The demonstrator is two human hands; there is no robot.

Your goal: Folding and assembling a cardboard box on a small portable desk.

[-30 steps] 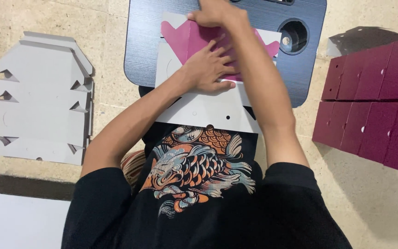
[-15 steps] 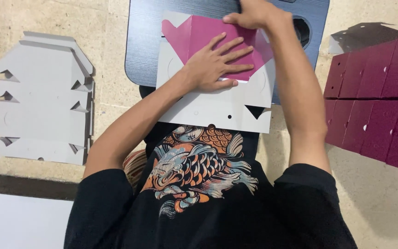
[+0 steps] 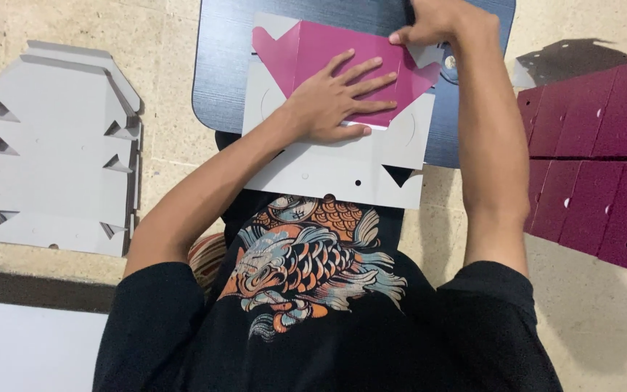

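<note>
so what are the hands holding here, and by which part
The left hand presses flat on the folded magenta flap of the cardboard box blank; the right hand pinches that flap's top edge.

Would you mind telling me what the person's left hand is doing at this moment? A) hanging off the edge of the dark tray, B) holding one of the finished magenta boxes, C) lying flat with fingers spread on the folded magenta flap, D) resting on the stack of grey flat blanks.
C: the left hand lies palm down, fingers spread, on the magenta flap of the cardboard blank.
</note>
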